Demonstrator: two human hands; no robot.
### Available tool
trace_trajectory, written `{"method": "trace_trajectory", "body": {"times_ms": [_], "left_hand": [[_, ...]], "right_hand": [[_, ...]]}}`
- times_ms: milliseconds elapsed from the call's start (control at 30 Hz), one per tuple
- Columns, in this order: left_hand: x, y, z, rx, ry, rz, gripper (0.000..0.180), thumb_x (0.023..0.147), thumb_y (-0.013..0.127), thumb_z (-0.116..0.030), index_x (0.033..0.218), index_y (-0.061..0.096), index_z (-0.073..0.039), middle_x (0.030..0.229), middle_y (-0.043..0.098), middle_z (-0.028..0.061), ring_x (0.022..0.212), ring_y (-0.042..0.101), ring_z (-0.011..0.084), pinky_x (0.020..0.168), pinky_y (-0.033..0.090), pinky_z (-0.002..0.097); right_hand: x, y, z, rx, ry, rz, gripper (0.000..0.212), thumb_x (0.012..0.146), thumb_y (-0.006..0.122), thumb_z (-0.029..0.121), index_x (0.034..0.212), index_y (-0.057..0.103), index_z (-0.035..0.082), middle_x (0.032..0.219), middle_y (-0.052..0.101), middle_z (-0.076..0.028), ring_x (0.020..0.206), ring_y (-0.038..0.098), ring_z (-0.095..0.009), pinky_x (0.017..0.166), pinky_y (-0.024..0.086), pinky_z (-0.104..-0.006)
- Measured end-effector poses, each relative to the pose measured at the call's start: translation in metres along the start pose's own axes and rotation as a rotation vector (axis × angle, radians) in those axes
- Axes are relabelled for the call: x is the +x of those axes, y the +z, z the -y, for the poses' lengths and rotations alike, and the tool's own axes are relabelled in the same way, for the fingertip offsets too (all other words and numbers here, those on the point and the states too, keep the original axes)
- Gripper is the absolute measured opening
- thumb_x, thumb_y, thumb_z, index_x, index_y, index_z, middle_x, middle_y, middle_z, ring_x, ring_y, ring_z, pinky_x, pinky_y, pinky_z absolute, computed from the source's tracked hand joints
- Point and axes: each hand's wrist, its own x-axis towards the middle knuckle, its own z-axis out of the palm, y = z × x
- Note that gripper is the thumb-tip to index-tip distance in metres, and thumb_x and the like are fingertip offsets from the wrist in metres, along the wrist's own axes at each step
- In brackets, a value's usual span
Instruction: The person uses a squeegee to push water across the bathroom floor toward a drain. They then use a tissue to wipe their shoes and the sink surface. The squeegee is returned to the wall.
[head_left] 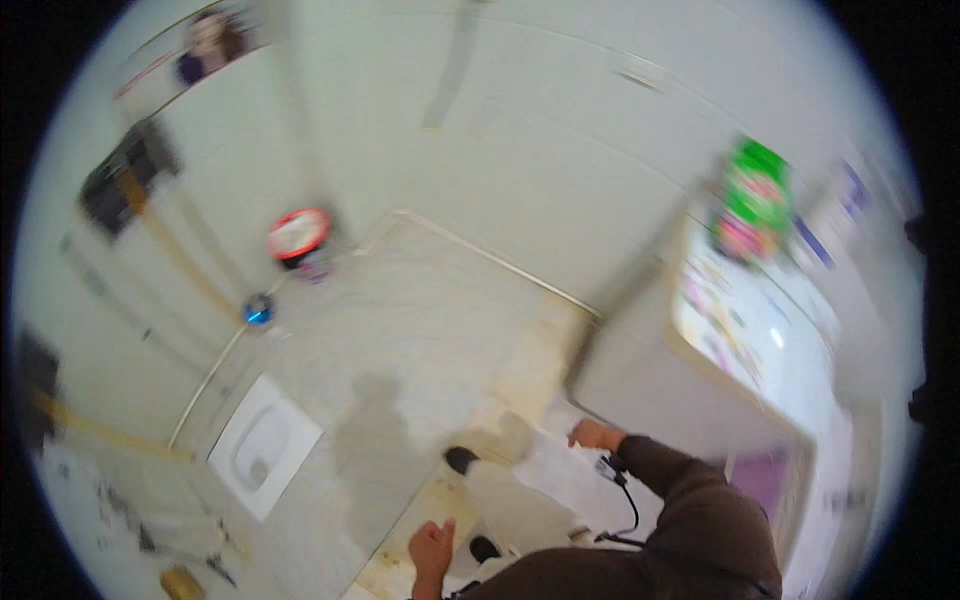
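My left hand (432, 547) is low in the view, in front of my body, its fingers curled in and the thumb sticking up. It seems to hold nothing. My right hand (597, 437) hangs beside the front of a washing-machine-like white cabinet (640, 350), fingers curled, with nothing visible in them. A dark device with a black cable (622, 480) sits at the right wrist, below the brown sleeve (690, 490). Both hands are apart from the things around them. Motion blurs the picture somewhat.
A green packet (752, 200) stands on the flower-patterned cabinet top (770, 335). A white squat toilet (262, 450) is set in the floor at left. A red-rimmed bin (300, 233) and a small blue object (258, 309) are by the wall. Long-handled tools (180, 255) lean there.
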Motion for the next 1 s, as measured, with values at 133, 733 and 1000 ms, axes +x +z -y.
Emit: {"method": "trace_trajectory", "body": {"times_ms": [133,733,1000], "left_hand": [[-0.025,0.015,-0.021,-0.013,0.089,0.058,0.045,0.081,0.059,-0.026,0.049,0.041,-0.001,0.046,0.039,0.0164,0.042,0.038,0.0316,0.045,0.029,0.0431],[-0.155,0.11,-0.054,0.371,0.245,1.115,0.023,0.078,0.062,-0.022,0.094,0.054,-0.008,0.074,0.062,0.0119,0.071,0.059,0.03,0.063,0.044,0.0373],[-0.153,0.237,-0.172,0.735,0.191,1.206,0.015,0.081,0.059,-0.019,0.09,0.058,-0.007,0.074,0.063,0.0124,0.07,0.061,0.0311,0.062,0.046,0.0393]], "right_hand": [[-0.194,0.047,0.038,0.862,0.722,-0.05,0.047,0.083,0.05,0.049,0.064,0.067,0.009,0.051,0.048,-0.007,0.055,0.05,-0.021,0.055,0.041,-0.0393],[-0.44,0.213,0.155,1.183,0.579,0.33,0.022,0.069,0.055,0.006,0.087,0.062,-0.005,0.074,0.063,-0.014,0.062,0.061,-0.022,0.053,0.049,-0.0341],[-0.543,0.285,0.099,1.375,0.77,-0.391,0.058,0.081,0.057,0.033,0.127,0.04,0.002,0.103,0.057,-0.021,0.092,0.057,-0.028,0.081,0.044,-0.0389]]}}
